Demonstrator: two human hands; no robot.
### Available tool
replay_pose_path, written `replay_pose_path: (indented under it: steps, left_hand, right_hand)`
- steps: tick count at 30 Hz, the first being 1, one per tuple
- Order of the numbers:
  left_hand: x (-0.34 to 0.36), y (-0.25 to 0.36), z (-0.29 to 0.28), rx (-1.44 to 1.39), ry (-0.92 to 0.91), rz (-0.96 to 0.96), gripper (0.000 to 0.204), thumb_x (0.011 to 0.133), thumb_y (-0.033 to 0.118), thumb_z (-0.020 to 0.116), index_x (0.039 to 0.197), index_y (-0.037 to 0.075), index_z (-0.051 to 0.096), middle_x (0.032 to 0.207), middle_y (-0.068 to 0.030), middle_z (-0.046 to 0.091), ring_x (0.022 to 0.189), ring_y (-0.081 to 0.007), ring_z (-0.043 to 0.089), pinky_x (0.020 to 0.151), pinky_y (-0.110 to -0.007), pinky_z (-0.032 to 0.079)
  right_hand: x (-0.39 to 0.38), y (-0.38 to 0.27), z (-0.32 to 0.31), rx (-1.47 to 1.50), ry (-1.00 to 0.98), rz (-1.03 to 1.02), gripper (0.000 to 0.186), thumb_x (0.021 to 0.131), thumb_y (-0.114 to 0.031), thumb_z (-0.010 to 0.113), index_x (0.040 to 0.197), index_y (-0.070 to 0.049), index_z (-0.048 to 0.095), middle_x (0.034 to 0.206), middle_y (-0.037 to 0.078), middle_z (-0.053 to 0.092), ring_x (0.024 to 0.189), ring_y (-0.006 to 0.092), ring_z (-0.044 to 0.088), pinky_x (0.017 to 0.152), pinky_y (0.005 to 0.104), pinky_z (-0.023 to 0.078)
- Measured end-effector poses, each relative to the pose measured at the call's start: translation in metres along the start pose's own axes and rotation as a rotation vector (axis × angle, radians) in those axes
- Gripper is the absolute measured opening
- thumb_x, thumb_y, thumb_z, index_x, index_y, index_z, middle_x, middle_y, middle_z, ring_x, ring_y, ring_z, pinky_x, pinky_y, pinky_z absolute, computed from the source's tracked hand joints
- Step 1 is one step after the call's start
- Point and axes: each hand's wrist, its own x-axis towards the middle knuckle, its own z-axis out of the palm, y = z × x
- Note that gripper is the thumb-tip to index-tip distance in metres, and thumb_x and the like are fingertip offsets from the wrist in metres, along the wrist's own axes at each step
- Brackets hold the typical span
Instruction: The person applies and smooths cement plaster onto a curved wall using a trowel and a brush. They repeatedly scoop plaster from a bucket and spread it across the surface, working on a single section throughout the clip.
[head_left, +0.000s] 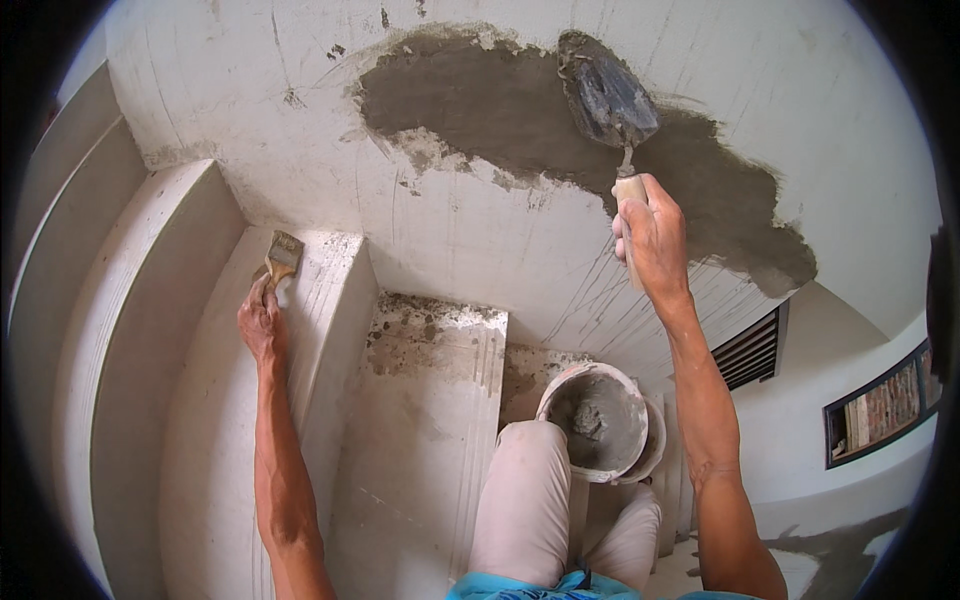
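Note:
My right hand (655,238) is closed round the wooden handle of a pointed trowel (608,98). The trowel's blade, smeared with grey mortar, lies against or just off a wide patch of wet mortar (480,100) on the white wall; the gap, if any, cannot be made out. Lower on the left, my left hand (262,322) grips a flat paintbrush (284,253) by its wooden handle, bristles upward, over a stair tread. A white bucket (638,465) with grey mortar (590,420) inside stands beside my knee.
Pale concrete steps (420,440) run along the wall, with curved higher steps (150,260) at the left. Mortar spatter marks the tread by the wall. A dark slatted vent (750,348) and a framed window opening (880,405) are at the right.

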Motion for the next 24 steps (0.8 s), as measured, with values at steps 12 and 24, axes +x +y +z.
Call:
replay_pose_path:
  steps: [12, 24]
  left_hand:
    - [0.003, -0.011, 0.006, 0.057, -0.008, -0.002, 0.033, 0.094, 0.022, 0.052, 0.121, 0.008, 0.068, 0.113, -0.0174, 0.070, 0.102, -0.0345, 0.068, 0.088, -0.041, 0.050]
    - [0.003, -0.006, 0.008, 0.038, -0.032, -0.018, 0.034, 0.094, 0.020, 0.052, 0.123, 0.012, 0.068, 0.118, -0.0150, 0.069, 0.108, -0.0336, 0.066, 0.093, -0.041, 0.048]
  right_hand:
    - [-0.004, 0.002, 0.031, -0.242, -0.118, -0.003, 0.019, 0.088, -0.016, 0.054, 0.083, 0.002, 0.050, 0.066, 0.018, 0.056, 0.058, 0.0295, 0.060, 0.059, 0.0428, 0.047]
    - [0.005, 0.001, 0.046, -0.426, -0.108, -0.138, 0.020, 0.089, -0.017, 0.056, 0.085, 0.002, 0.052, 0.065, 0.024, 0.059, 0.063, 0.0398, 0.065, 0.062, 0.0484, 0.049]
